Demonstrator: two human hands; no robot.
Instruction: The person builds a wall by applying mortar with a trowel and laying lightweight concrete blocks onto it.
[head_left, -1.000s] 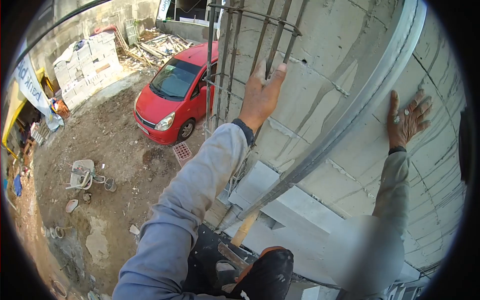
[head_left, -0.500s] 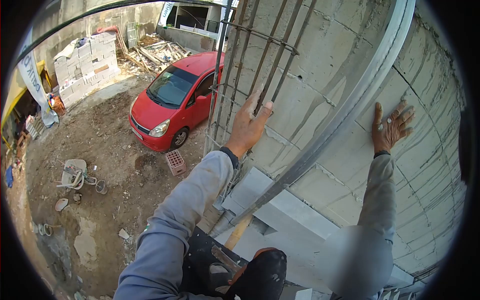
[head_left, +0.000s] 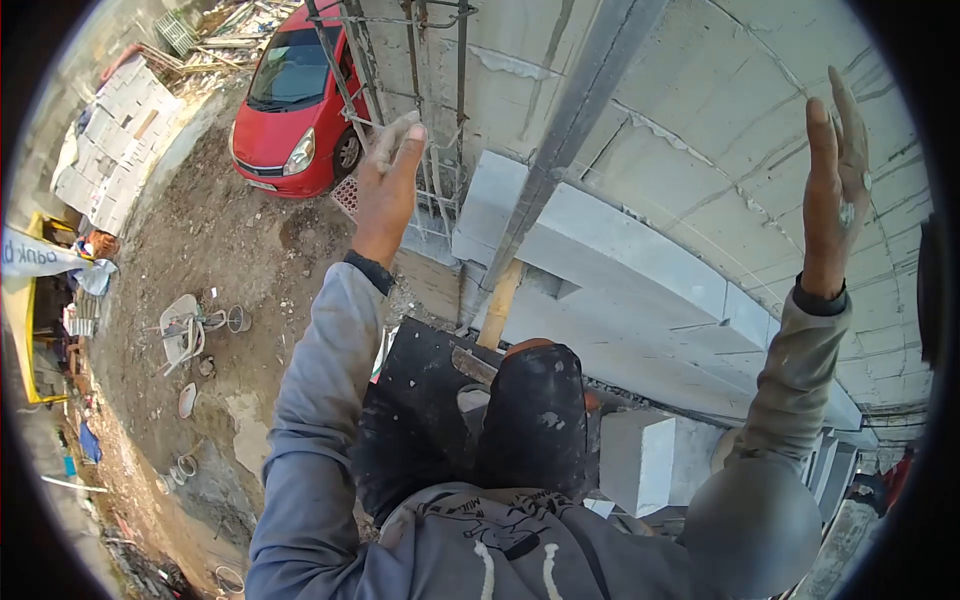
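My left hand [head_left: 388,195] is raised with thumb and fingers stretched out, holding nothing. It overlaps the steel rebar cage [head_left: 461,95], its fingertips beside the bars. On the other side, my right hand [head_left: 836,195] stands upright and edge-on, fingers extended, in front of the grey block wall [head_left: 690,110]. Between the hands a long straight grey metal bar [head_left: 550,160] slants down the wall face. Its lower end comes near a pale wooden piece [head_left: 498,305] by my knee.
White blocks form a ledge [head_left: 640,250] along the wall, and a loose block [head_left: 640,460] sits right of my legs. On the dirt ground far below are a red car [head_left: 285,110], a crate [head_left: 345,196], a wheelbarrow [head_left: 182,332] and a bucket [head_left: 238,319].
My right hand has come off the wall and turned from palm-flat to edge-on. The left hand has shifted leftward in view, and the camera has tipped down, showing my legs.
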